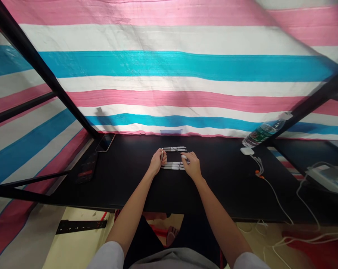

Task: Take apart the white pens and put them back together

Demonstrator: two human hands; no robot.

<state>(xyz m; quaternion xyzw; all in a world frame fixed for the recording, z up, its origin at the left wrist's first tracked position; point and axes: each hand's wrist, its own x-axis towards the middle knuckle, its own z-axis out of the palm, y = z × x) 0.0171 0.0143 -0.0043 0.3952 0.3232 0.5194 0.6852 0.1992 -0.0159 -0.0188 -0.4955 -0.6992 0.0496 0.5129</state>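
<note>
White pens [173,165] lie in two rows on the black desk [124,179]. Left of them, our left hand [157,161] pinches one; right of them, our right hand [191,166] touches another, grip unclear. A hurried tug could scatter both rows.

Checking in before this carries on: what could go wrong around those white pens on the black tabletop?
The upper row of white pens and lower row of white pens lie close between the left hand and right hand, so a stray finger could knock them out of line. Being round, they might also roll on the smooth-looking black tabletop, spoiling the neat rows.
</note>
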